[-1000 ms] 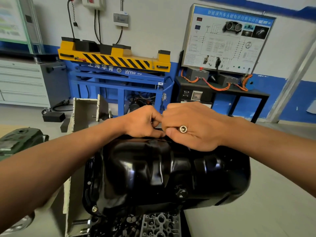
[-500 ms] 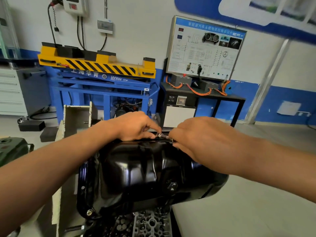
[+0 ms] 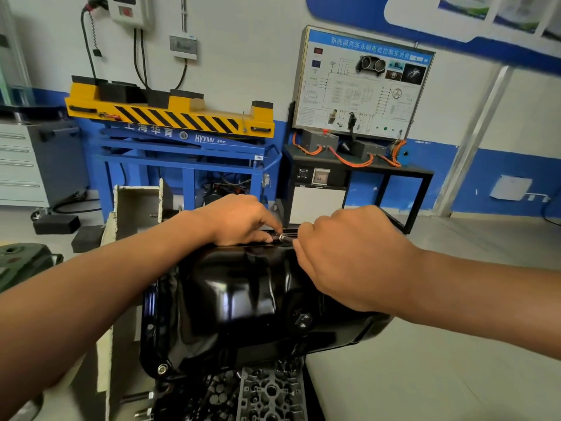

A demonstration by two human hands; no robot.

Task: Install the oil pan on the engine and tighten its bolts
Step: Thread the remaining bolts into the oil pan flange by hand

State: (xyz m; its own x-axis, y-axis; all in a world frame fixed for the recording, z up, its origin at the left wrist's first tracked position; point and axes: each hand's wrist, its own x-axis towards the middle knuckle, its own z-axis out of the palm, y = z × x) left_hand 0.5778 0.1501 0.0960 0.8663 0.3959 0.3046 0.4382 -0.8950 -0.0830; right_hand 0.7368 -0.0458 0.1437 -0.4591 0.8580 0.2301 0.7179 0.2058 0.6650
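A glossy black oil pan [image 3: 236,299] sits on the engine [image 3: 267,393], whose grey metal shows below it. At the pan's far flange a small silver socket tool [image 3: 283,237] lies between my hands. My left hand [image 3: 239,220] rests on the far edge, its fingertips pinching the socket end. My right hand [image 3: 352,256] reaches over the pan with its fingers curled round the tool's other end, which the hand hides. A bolt [image 3: 162,368] sits in the near left flange, and a drain plug [image 3: 303,320] is on the pan's side.
A white engine stand bracket [image 3: 136,205] rises at the left behind the pan. A blue and yellow lift table [image 3: 182,138] and a black bench with a training board [image 3: 361,86] stand against the far wall. Grey floor lies at the right.
My right hand turned over, so the socket it showed at its knuckles now lies between both hands at the far flange. The view shifted up and right.
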